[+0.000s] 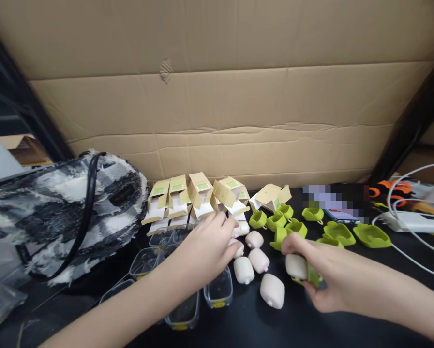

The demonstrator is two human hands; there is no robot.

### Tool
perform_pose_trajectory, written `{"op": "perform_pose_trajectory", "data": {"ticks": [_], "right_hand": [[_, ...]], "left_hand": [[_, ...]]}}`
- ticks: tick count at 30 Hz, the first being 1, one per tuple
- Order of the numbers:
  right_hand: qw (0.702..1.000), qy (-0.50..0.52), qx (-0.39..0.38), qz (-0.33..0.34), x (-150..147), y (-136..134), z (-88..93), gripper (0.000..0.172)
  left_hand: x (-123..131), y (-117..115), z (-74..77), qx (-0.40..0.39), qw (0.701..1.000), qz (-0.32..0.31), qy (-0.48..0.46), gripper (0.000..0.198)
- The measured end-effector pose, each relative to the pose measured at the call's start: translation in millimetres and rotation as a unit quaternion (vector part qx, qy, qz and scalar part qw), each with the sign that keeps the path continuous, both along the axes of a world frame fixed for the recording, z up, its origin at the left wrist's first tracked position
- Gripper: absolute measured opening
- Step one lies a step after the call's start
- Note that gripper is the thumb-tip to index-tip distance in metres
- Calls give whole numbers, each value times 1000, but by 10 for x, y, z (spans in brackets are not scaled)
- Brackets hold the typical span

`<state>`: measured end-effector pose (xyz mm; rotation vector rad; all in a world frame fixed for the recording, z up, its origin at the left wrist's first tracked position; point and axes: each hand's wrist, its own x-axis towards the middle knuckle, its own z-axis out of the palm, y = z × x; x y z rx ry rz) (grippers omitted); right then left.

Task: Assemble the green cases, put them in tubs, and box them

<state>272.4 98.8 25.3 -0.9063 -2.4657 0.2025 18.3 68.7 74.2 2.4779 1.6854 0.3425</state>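
Observation:
My right hand (323,273) is closed around a cream earbud case half inside a lime-green silicone cover (304,269), just above the black table. My left hand (207,249) reaches forward with its fingers curled over a cream case (238,231) in a loose group of several cream cases (257,261). Lime-green covers (278,223) lie scattered just beyond my right hand. Behind my left hand stands a row of small open kraft cartons (198,195).
Clear plastic trays (218,292) sit under my left forearm. A fuzzy black-and-white bag (64,208) fills the left side. White cables, a charger (416,220) and orange-handled scissors (391,186) lie at the right. A cardboard wall (217,111) backs the black table (246,324).

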Motion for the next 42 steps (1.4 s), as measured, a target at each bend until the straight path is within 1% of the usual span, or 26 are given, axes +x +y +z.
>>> {"op": "perform_pose_trajectory", "data": {"ticks": [2,5,7,8,10,12,14,16,17,18,19,20,21,22,23,24,26,28,30,32,34,36,38,42], "right_hand": [[999,-28,-20,17,-58,-20,17,46],[998,-50,-40,29,-68,22,129,32],[998,-44,-32,16,-16,118,196,20],[999,-41,-23,3,18,180,215,17],[999,-37,-1,-27,78,309,216,15],[998,-39,15,-51,100,412,177,13],[997,-43,23,-67,78,472,118,15],[996,-45,24,-76,32,499,59,23],[996,-44,23,-78,9,507,36,27],[996,-42,20,-80,-8,514,19,30],[996,-38,17,-80,-19,520,12,31],[996,-30,13,-79,-22,524,13,30],[997,-19,10,-77,-20,524,24,28],[997,-2,8,-74,-14,515,41,26],[998,19,7,-67,-7,496,62,26],[997,44,6,-58,-5,462,83,26],[995,98,6,-35,-23,348,109,31],[990,138,6,-8,-79,185,100,41],[988,150,9,24,-166,14,65,52],[986,148,18,72,-263,-119,25,58],[983,149,24,108,-350,-194,-8,59],[980,158,20,118,-407,-222,-32,58],[979,168,17,112,-429,-228,-52,57],[982,152,22,111,-410,-243,-73,59]], "left_hand": [[43,120,-12,-3,1000,21,10,24],[69,263,-66,-5,999,46,1,27],[50,319,-95,-11,998,52,-23,22],[33,332,-99,-14,998,51,-39,17],[-7,328,-82,-20,996,42,-79,10],[-39,281,-42,-21,991,29,-129,9],[-48,192,-6,-24,982,18,-188,16],[-29,71,-4,-37,967,7,-252,25],[-10,3,-20,-59,950,1,-306,30],[13,-67,-45,-88,924,-4,-372,32],[41,-136,-75,-133,878,-2,-459,34],[70,-202,-107,-173,825,4,-537,35],[99,-263,-138,-200,775,19,-599,35],[127,-316,-165,-214,732,35,-645,35],[152,-360,-187,-211,705,53,-675,36],[173,-396,-204,-198,684,65,-699,39],[198,-444,-232,-168,660,71,-729,43],[206,-469,-262,-150,654,62,-739,38],[201,-481,-304,-140,652,50,-744,30],[191,-485,-362,-139,644,42,-751,28],[177,-482,-428,-146,644,37,-750,27],[162,-476,-490,-152,655,35,-739,25],[149,-471,-536,-146,673,19,-725,26],[134,-475,-554,-144,695,0,-704,21]]}}
